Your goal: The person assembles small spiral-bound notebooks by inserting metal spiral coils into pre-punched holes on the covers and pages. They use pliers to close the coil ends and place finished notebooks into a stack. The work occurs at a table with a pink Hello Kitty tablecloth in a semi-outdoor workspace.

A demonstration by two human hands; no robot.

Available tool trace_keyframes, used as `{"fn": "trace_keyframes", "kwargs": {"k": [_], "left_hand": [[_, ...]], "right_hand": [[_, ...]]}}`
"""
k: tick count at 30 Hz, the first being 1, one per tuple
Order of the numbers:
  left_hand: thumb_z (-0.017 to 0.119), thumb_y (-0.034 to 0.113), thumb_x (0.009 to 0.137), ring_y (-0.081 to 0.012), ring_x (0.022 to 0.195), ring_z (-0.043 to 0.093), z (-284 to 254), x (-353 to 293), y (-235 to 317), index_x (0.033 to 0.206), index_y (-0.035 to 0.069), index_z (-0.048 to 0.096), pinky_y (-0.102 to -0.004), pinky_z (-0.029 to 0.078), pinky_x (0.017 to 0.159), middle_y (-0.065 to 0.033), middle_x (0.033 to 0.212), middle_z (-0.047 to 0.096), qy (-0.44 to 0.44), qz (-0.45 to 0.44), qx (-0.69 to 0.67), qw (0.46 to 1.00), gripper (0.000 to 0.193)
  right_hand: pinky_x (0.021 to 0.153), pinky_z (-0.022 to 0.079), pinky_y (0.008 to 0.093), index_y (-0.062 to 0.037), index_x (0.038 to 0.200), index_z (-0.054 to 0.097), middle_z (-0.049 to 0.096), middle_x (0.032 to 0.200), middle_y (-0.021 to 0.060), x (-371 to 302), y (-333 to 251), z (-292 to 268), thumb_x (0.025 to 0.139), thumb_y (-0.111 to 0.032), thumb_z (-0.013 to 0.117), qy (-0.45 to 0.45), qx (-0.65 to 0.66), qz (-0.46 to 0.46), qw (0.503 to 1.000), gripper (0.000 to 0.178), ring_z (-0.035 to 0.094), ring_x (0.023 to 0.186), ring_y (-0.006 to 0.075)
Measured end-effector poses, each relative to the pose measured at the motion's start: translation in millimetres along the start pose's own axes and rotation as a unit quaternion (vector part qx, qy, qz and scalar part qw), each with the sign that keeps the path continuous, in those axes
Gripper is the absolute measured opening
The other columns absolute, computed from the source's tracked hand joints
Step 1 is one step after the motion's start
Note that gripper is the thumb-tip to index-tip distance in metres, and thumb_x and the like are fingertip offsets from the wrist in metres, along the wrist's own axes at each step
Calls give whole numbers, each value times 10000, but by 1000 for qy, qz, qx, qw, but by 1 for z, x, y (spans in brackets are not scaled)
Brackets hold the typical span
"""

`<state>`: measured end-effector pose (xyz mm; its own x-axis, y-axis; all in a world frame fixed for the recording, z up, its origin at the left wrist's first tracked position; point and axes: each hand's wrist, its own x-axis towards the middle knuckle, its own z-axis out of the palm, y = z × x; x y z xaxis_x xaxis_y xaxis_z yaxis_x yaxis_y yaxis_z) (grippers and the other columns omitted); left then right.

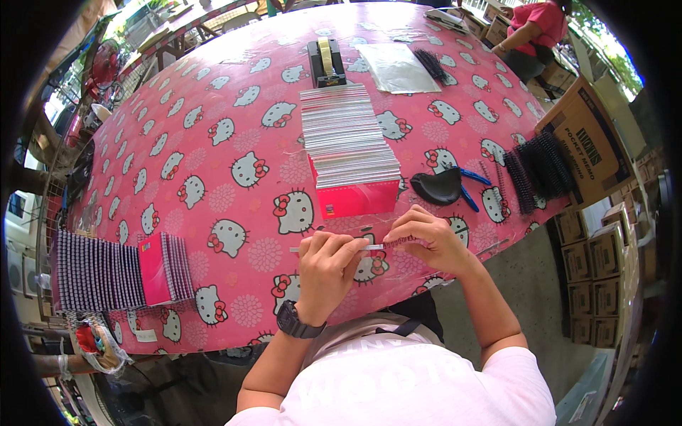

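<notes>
Near the table's front edge, my left hand [327, 266] is closed round a thin memo pad [374, 248], seen edge-on as a pale strip. My right hand [435, 240] pinches a dark spiral binding coil [395, 242] at the pad's right end. How far the coil runs through the pad is too small to tell. Just beyond my hands lies a long row of unbound memo pads [348, 138] with a bright pink cover at its near end. To the right of that row are blue-handled pliers [470, 190] and a rounded black object [435, 187].
Spiral-bound pads [99, 273] stand in a row at the left edge. Black coils [543, 167] lie by a cardboard box [593, 138] at right. Farther back are a tape dispenser [327, 65], a plastic bag [399, 69] and a person in a pink-red shirt [543, 25].
</notes>
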<state>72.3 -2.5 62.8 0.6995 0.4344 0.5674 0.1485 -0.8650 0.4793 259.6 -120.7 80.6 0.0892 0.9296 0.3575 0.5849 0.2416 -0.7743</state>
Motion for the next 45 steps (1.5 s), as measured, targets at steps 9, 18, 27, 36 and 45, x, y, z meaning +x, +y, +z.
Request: {"fn": "trace_keyframes", "kwargs": {"k": [9,18,27,36,45], "left_hand": [[727,129,737,-177,793,553,-1,-4,-1,930,150,701,-329,381,753,27,812,638,-2,23,5,1000,196],[725,124,734,-183,803,556,-1,-6,1,908,132,703,-330,380,755,15,833,650,13,13,0,1000,175],[709,115,754,-182,804,559,-5,-1,2,943,139,697,-336,375,761,18,827,648,-12,23,4,1000,191],[720,138,738,-162,801,567,-2,-1,-1,914,141,687,-325,365,742,35,830,650,-1,7,19,1000,179],[733,244,760,-190,826,566,-1,2,2,902,128,696,-352,368,784,-2,843,655,-20,-26,25,999,187]], "right_hand": [[769,472,336,-51,944,661,622,905,57,5,2,-1,685,77,664,-38,22,-6,999,289,558,890,227],[745,481,338,-66,936,662,620,906,47,5,1,-4,691,89,651,-49,20,-28,998,290,563,875,223],[743,486,344,-63,940,664,621,905,61,3,-2,2,731,50,658,-13,-31,-43,999,237,572,887,240],[727,492,358,-49,996,652,620,903,84,0,1,-1,754,3,666,-85,28,47,995,248,579,828,264],[700,488,367,-47,990,648,613,880,84,2,-5,12,760,0,663,20,-64,-38,997,235,580,806,270]]}}
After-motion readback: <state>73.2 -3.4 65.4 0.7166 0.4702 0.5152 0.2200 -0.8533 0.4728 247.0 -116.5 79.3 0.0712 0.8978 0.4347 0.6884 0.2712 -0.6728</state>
